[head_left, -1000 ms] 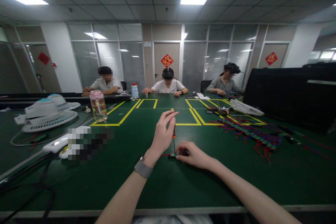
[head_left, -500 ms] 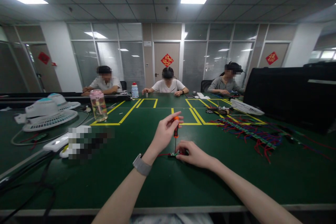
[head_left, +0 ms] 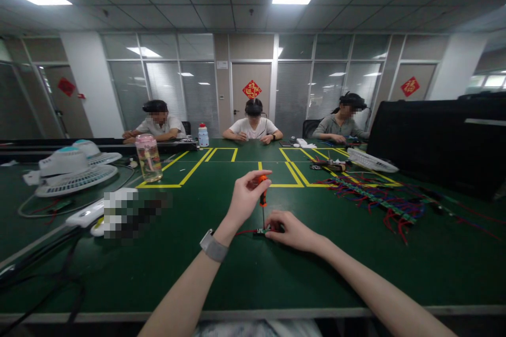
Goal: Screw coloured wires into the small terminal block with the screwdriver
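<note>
Orange-handled screwdriver (head_left: 263, 199) pinched in left hand (head_left: 245, 193), upright at circuit board (head_left: 260, 231) pinched by right hand (head_left: 291, 229); apparently unfinished. Right of circuit board, wired boards (head_left: 375, 201), done or pending unclear.

You had open room on the green tabletop (head_left: 256, 279) at the bottom centre of the frame, where a hand could pass up to the small circuit board (head_left: 259, 231). At mid-frame, the upright screwdriver (head_left: 263, 199) barred the gap between your left hand (head_left: 245, 197) and right hand (head_left: 291, 230). At centre right, the wired boards (head_left: 375, 200) cluttered your path before the black monitor (head_left: 430, 147); at left, a pink-lidded bottle (head_left: 148, 160) and white fan (head_left: 77, 181) obstructed you.
</note>
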Tool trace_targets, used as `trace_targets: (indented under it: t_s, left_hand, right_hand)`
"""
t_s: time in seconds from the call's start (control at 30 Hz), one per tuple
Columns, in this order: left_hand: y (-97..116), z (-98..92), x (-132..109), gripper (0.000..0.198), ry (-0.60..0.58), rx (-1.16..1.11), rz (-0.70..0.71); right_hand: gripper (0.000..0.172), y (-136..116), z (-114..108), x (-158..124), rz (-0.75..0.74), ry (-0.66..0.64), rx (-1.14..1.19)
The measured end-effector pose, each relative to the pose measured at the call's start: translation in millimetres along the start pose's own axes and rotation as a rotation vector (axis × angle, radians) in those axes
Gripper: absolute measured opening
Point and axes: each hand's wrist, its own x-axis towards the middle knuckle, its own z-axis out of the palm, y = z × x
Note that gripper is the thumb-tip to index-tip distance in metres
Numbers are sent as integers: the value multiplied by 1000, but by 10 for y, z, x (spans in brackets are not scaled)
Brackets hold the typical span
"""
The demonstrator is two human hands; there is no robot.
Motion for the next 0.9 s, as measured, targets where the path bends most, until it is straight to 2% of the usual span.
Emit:
trace_targets:
  t_s: [0.1,0.17,0.3,0.37,0.43,0.5,0.57,0.67,0.73,0.9]
  left_hand:
    - [19,-4,-30,20,137,279,191]
    - [36,10,-38,22,118,270,236]
    - [48,35,-23,28,-47,3,62]
    - [44,26,-23,23,-5,60,59]
    - [41,7,-34,20,88,230,150]
    - [45,-6,-44,21,132,347,234]
    - [51,-6,-40,26,100,300,234]
    - [54,6,-15,33,-12,22,62]
    - [47,2,-3,33,-32,-59,-26]
    - [16,-28,-9,23,125,223,116]
  right_hand:
    - [11,3,-1,5,3,3,-4]
    - [11,6,-1,8,0,2,-5]
    - [12,12,0,6,3,-9,-2]
    - [13,7,-2,4,0,-9,-3]
    - [12,-1,-3,4,-4,-6,-7]
    - [12,-5,-5,4,-5,-6,-7]
    - [12,-3,-5,3,-4,-8,-2]
    - [12,3,-5,-1,-9,-10,5]
    - [13,3,-5,-3,-9,-11,5]
    - [13,-5,-7,2,3,-10,6]
